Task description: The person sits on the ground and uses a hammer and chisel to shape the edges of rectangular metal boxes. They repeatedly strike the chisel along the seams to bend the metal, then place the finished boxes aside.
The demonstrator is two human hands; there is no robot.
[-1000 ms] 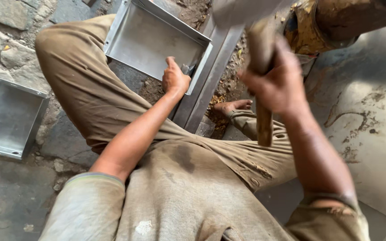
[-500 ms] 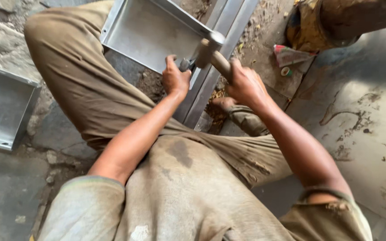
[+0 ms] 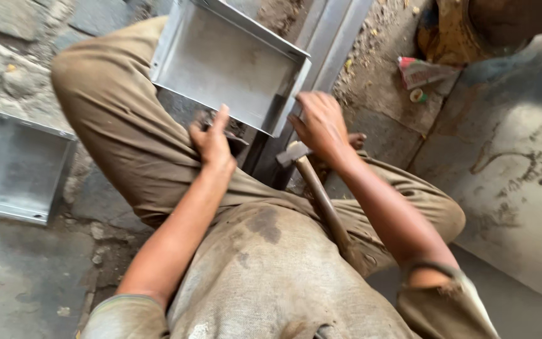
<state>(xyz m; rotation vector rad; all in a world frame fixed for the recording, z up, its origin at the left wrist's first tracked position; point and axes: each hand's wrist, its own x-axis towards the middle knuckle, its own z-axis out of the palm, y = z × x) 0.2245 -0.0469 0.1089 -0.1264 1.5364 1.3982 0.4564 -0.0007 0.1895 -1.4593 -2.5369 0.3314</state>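
**Sheet-metal tray on the rail, both our hands at its near edge**

Head view. The sheet-metal tray (image 3: pixel 221 63) sits tilted at the top centre of the view, its open face toward us, one near corner resting against a grey steel rail (image 3: pixel 321 56) that runs up and away over the dirt. The tray's left side lies over our bent left knee in brown trousers (image 3: pixel 114 138).

Our left hand (image 3: pixel 211 141) is at the tray's near rim, thumb raised and touching the rim's underside; the fingers curl down over a small dark piece below the rim, which we cannot make out. Whether they clamp it or only press on it we cannot tell.

Our right hand (image 3: pixel 321 122) rests at the tray's near right corner, fingers spread and bent loosely against the rail and the corner; it grips nothing that we can see.

The hammer (image 3: pixel 318 188) lies free just under the right wrist, head near the rail, its wooden handle slanting down across our lap. No hand holds it.

A second tray (image 3: pixel 17 166) of the same kind lies flat on the stone floor at far left, well apart. A small red packet (image 3: pixel 421 70) lies on the ground at upper right, past the rail.
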